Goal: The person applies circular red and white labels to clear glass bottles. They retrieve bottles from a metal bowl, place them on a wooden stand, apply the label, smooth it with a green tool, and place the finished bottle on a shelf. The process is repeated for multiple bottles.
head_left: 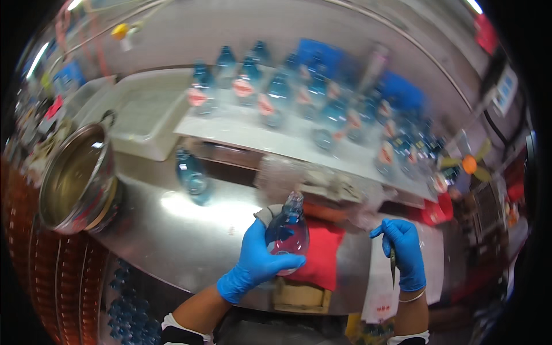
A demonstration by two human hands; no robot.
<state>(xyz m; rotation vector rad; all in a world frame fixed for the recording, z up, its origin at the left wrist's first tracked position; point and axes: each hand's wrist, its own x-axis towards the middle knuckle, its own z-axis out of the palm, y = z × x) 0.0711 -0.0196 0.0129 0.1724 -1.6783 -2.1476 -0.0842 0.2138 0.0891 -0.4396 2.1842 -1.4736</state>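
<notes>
My left hand [253,263], in a blue glove, is wrapped round a clear bluish glass bottle [294,237] with a rounded body and narrow neck. The bottle leans, neck up and away from me, above a red cloth [322,261] on a wooden block [301,298]. A patch of grey cloth or glove [268,214] shows beside its far side. My right hand [405,253], also gloved in blue, is closed round a slim, dark, pointed tool [393,269], tip down; its exact kind is unclear. Beneath it lies a white sheet [379,293] with small red print.
Several blue bottles with red-and-white labels [276,98] stand on a white raised shelf [230,127]. One bottle [192,177] stands on the metal table [155,215]. A metal pot [72,181] and white tray [144,115] are left. A small fan [470,165] is right.
</notes>
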